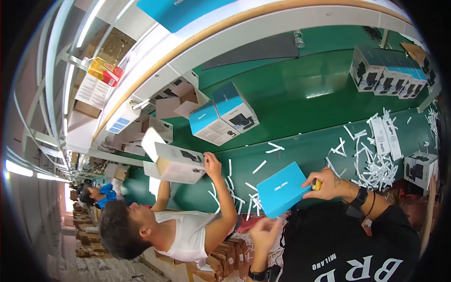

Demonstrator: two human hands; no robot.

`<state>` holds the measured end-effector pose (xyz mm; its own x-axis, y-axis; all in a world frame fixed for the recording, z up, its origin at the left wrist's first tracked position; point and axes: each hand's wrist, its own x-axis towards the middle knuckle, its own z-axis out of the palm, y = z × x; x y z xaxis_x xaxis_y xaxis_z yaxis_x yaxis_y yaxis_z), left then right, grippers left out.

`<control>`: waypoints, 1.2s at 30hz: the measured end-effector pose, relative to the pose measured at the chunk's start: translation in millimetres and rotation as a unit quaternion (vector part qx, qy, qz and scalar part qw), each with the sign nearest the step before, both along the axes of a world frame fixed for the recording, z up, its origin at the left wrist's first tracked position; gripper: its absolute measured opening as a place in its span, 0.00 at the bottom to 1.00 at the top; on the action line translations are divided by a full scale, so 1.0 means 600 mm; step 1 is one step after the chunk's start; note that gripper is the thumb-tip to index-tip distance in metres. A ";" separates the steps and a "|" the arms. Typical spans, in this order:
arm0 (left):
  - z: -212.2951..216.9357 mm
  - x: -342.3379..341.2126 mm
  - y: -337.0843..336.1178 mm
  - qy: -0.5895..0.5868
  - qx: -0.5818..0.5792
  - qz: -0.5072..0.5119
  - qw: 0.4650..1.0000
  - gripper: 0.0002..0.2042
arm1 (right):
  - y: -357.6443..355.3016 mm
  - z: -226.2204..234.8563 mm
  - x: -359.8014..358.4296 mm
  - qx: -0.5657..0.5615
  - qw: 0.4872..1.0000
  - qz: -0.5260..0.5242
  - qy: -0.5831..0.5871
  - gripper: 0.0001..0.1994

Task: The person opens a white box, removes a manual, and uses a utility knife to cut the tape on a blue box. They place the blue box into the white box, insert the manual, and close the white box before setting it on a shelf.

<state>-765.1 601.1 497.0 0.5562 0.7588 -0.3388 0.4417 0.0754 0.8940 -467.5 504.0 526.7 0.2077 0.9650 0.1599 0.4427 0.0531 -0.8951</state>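
My right hand point(329, 183) grips a small yellow object and presses it against the right edge of a flat blue box point(282, 188). The box lies tilted at the near edge of the green belt point(305, 94). My left hand point(264, 232) is blurred, just below the box's lower corner, with fingers apart and nothing in it. I cannot tell whether it touches the box. Both wrists wear dark bands.
A co-worker in a white sleeveless top point(188, 235) holds an open white carton point(174, 162) at the left. Two blue-and-white boxes point(223, 117) lie on the belt, more stand at the far right point(390, 73). White paper strips point(376, 155) litter the belt. A white shelf rail point(197, 56) runs behind.
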 end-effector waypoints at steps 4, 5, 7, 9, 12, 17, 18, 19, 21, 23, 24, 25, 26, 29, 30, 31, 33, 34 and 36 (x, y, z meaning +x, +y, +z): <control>0.086 0.052 0.029 -0.038 0.359 0.044 0.931 0.33 | -0.003 -0.037 -0.021 0.017 1.000 -0.007 -0.007 0.18; 0.087 0.070 0.036 -0.034 0.359 0.050 0.932 0.33 | -0.002 -0.036 -0.026 0.021 1.000 -0.010 0.003 0.18; 0.077 0.092 0.051 -0.054 0.361 -0.089 0.927 0.34 | -0.001 -0.031 -0.030 0.030 0.999 -0.024 0.022 0.18; 0.056 0.089 0.061 -0.033 0.393 -0.109 0.913 0.34 | -0.003 -0.029 -0.034 0.021 0.999 -0.025 0.033 0.17; 0.032 0.085 0.074 0.004 0.455 -0.153 0.877 0.33 | -0.010 -0.019 -0.038 0.006 0.998 -0.031 0.052 0.15; 0.008 0.093 0.065 -0.041 0.443 -0.094 0.891 0.30 | -0.098 -0.070 -0.034 -0.006 0.841 -0.114 0.529 0.15; 0.004 0.089 0.056 -0.054 0.415 -0.073 0.905 0.29 | -0.137 -0.095 -0.037 -0.060 0.825 -0.124 0.548 0.16; 0.003 0.089 0.050 -0.063 0.390 -0.055 0.917 0.29 | -0.165 -0.117 -0.043 -0.109 0.804 -0.132 0.569 0.18; 0.006 0.092 0.050 -0.059 0.403 -0.057 0.912 0.29 | -0.184 -0.095 -0.059 -0.163 0.789 -0.104 0.583 0.18; 0.012 0.099 0.050 -0.051 0.430 -0.053 0.900 0.30 | -0.197 -0.071 -0.070 -0.268 0.751 -0.040 0.602 0.18; 0.020 0.102 0.048 -0.054 0.426 -0.058 0.901 0.30 | -0.193 -0.068 -0.068 -0.268 0.750 -0.047 0.603 0.18; 0.030 0.107 0.049 -0.051 0.422 -0.037 0.905 0.30 | -0.182 -0.067 -0.055 -0.209 0.885 -0.018 0.415 0.20; 0.040 0.111 0.051 -0.049 0.417 -0.017 0.908 0.31 | -0.168 -0.059 -0.040 -0.143 0.969 0.012 0.203 0.22; 0.037 0.112 0.064 -0.048 0.368 -0.024 0.928 0.33 | -0.053 0.016 -0.027 0.028 0.993 -0.061 -0.092 0.22; 0.033 0.106 0.067 -0.047 0.325 -0.044 0.943 0.34 | -0.018 0.035 -0.031 0.058 0.986 -0.075 -0.140 0.21; 0.028 0.097 0.067 -0.046 0.281 -0.062 0.957 0.34 | 0.013 0.045 -0.028 0.045 0.977 -0.054 -0.200 0.22; 0.016 0.074 0.070 -0.049 0.274 -0.080 0.957 0.34 | 0.042 0.045 -0.025 0.020 0.966 -0.035 -0.257 0.24; 0.009 0.076 0.077 -0.057 0.281 -0.093 0.953 0.35 | 0.050 0.043 -0.014 0.019 0.966 0.007 -0.260 0.24; 0.002 0.078 0.082 -0.063 0.279 -0.105 0.952 0.35 | 0.054 0.034 0.003 0.016 0.961 0.101 -0.258 0.26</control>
